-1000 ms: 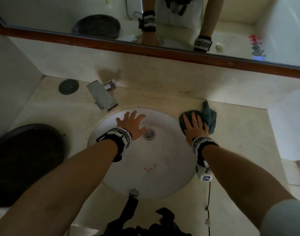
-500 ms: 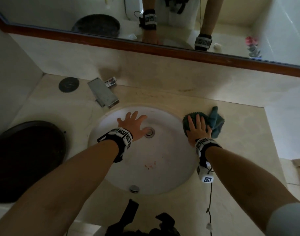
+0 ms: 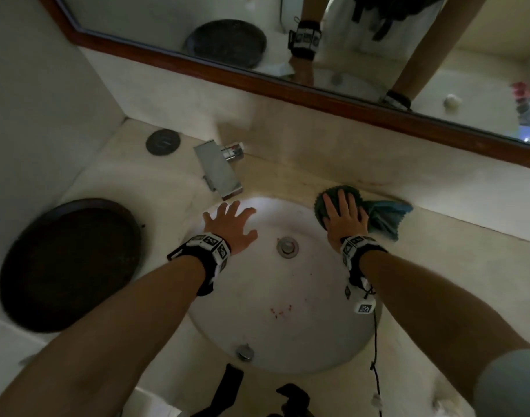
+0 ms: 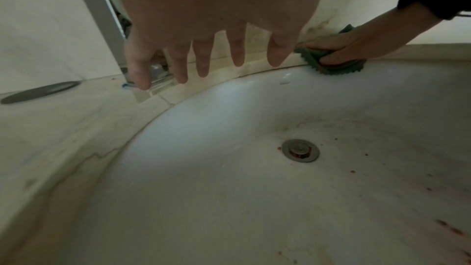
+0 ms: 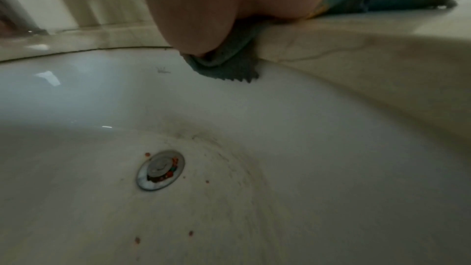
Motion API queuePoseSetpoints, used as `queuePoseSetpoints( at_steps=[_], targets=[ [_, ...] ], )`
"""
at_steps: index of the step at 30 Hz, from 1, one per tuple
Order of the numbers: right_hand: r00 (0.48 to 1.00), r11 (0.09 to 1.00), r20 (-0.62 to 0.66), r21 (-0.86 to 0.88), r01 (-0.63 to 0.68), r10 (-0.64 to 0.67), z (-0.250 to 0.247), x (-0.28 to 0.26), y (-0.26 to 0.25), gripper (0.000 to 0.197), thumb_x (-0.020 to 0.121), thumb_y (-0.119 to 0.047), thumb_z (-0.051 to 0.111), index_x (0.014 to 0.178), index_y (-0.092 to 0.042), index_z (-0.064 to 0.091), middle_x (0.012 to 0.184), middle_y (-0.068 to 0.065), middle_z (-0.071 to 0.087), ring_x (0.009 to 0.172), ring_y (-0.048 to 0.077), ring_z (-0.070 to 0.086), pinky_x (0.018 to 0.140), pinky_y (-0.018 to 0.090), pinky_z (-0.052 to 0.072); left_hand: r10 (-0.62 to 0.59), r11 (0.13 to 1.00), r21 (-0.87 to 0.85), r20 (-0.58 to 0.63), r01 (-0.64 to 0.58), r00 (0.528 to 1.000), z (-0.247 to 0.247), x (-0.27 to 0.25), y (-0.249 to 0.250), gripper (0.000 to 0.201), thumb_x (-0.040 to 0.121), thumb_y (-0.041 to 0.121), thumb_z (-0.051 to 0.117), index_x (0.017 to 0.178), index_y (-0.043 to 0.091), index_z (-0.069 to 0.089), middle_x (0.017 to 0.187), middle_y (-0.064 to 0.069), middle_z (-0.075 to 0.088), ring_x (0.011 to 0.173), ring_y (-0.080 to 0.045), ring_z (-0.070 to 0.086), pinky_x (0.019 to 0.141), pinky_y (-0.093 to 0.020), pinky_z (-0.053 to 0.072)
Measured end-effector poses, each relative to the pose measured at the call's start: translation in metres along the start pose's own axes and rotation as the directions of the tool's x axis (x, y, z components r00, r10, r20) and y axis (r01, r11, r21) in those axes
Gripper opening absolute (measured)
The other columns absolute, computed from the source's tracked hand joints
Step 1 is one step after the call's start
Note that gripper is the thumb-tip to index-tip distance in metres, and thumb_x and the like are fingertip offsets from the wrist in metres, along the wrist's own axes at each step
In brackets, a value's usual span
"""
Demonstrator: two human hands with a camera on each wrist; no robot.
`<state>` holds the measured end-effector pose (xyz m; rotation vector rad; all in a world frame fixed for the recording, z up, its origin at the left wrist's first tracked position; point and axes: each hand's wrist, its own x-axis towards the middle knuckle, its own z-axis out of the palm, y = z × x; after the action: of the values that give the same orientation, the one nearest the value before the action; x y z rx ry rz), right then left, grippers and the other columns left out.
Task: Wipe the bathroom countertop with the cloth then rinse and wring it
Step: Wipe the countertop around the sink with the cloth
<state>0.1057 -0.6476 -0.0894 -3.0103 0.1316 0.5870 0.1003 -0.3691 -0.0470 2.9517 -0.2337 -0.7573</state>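
A teal cloth lies on the beige countertop at the back right rim of the white sink. One edge of it hangs over into the bowl. My right hand presses flat on the cloth with straight fingers. My left hand hovers over the back left of the bowl with fingers spread, holding nothing, just in front of the chrome faucet.
A dark round tray sits on the counter at the left, and a small dark disc lies in the back left corner. Reddish specks dot the bowl around the drain. A framed mirror hangs above the backsplash.
My right hand has slid the cloth left and back along the sink rim toward the backsplash. My left hand has drifted left, away from the drain and toward the faucet.
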Motion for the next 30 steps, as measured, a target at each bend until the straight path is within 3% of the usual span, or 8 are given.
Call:
queuePoseSetpoints(
  at_steps=[5, 10, 17, 22, 23, 25, 27, 30],
  targets=[
    [0.998, 0.999, -0.017, -0.008, 0.053, -0.053, -0.005, 0.022, -0.034, 0.055, 0.103, -0.043, 0.017, 0.151, -0.039, -0.009, 0.161, -0.002, -0.017, 0.149, 0.024, -0.012, 0.119, 0.050, 0.005, -0.047, 0.999, -0.007, -0.032, 0.047, 0.998, -0.008, -0.001, -0.027, 0.058, 0.092, 0.059, 0.035, 0.145, 0.044, 0.019, 0.161, 0.002, 0.007, 0.148, -0.027, 0.005, 0.114, -0.060, 0.009],
    [0.998, 0.999, -0.049, 0.013, 0.051, -0.051, -0.005, 0.034, -0.077, 0.058, 0.104, -0.031, 0.025, 0.150, -0.044, -0.007, 0.161, -0.001, -0.017, 0.148, 0.029, -0.013, 0.116, 0.059, 0.003, -0.086, 0.996, -0.015, -0.063, 0.085, 0.994, -0.012, -0.004, -0.050, 0.059, 0.092, 0.059, 0.036, 0.146, 0.043, 0.019, 0.162, 0.004, 0.006, 0.149, -0.025, 0.003, 0.115, -0.060, 0.008],
    [0.983, 0.988, -0.100, -0.009, 0.156, -0.156, 0.001, 0.038, -0.133, 0.053, 0.103, -0.035, 0.023, 0.150, -0.046, 0.000, 0.162, 0.000, -0.010, 0.148, 0.030, -0.010, 0.114, 0.061, 0.003, -0.134, 0.991, -0.033, -0.100, 0.132, 0.986, -0.017, -0.013, -0.077, 0.061, 0.092, 0.060, 0.036, 0.147, 0.042, 0.018, 0.162, 0.005, 0.001, 0.149, -0.026, 0.000, 0.114, -0.062, 0.007],
    [0.956, 0.965, -0.131, -0.003, 0.264, -0.262, 0.007, 0.029, -0.177, 0.038, 0.103, -0.036, 0.023, 0.137, -0.038, 0.041, 0.162, 0.001, 0.003, 0.148, 0.029, -0.004, 0.114, 0.060, 0.004, -0.182, 0.983, -0.044, -0.113, 0.178, 0.977, -0.016, -0.028, -0.106, 0.061, 0.091, 0.060, 0.035, 0.147, 0.043, 0.016, 0.162, 0.004, 0.000, 0.148, -0.027, -0.001, 0.113, -0.063, 0.011],
    [0.948, 0.958, -0.149, 0.011, 0.287, -0.282, 0.010, 0.025, -0.185, 0.038, 0.103, -0.036, 0.025, 0.137, -0.038, 0.042, 0.162, 0.002, 0.009, 0.148, 0.030, -0.002, 0.115, 0.060, 0.005, -0.192, 0.981, -0.041, -0.115, 0.188, 0.975, -0.017, -0.032, -0.112, 0.061, 0.091, 0.059, 0.035, 0.147, 0.043, 0.016, 0.162, 0.004, 0.000, 0.148, -0.027, -0.001, 0.113, -0.063, 0.012],
    [0.934, 0.942, -0.146, 0.027, 0.335, -0.327, 0.014, 0.017, -0.202, 0.045, 0.103, -0.035, 0.027, 0.148, -0.041, 0.026, 0.159, 0.005, 0.019, 0.147, 0.034, 0.007, 0.115, 0.057, 0.008, -0.213, 0.977, -0.044, -0.123, 0.209, 0.969, -0.018, -0.040, -0.124, 0.060, 0.091, 0.059, 0.034, 0.146, 0.043, 0.017, 0.161, 0.003, 0.001, 0.148, -0.027, 0.000, 0.112, -0.064, 0.013],
    [0.919, 0.922, -0.120, 0.051, 0.383, -0.375, 0.017, 0.009, -0.218, 0.050, 0.103, -0.036, 0.028, 0.151, -0.042, 0.014, 0.160, 0.006, 0.017, 0.144, 0.036, 0.016, 0.116, 0.052, 0.013, -0.236, 0.971, -0.079, -0.130, 0.227, 0.963, -0.016, -0.049, -0.135, 0.059, 0.091, 0.058, 0.036, 0.146, 0.043, 0.018, 0.161, 0.003, 0.002, 0.148, -0.027, 0.001, 0.111, -0.065, 0.013],
    [0.889, 0.885, -0.099, 0.098, 0.455, -0.446, 0.024, 0.001, -0.241, 0.049, 0.104, -0.035, 0.027, 0.151, -0.041, 0.016, 0.163, 0.002, 0.001, 0.148, 0.032, 0.004, 0.116, 0.049, 0.013, -0.274, 0.958, -0.123, -0.136, 0.259, 0.952, -0.012, -0.062, -0.151, 0.059, 0.091, 0.056, 0.038, 0.145, 0.042, 0.021, 0.161, 0.002, 0.006, 0.147, -0.029, 0.004, 0.109, -0.067, 0.016]
  ],
)
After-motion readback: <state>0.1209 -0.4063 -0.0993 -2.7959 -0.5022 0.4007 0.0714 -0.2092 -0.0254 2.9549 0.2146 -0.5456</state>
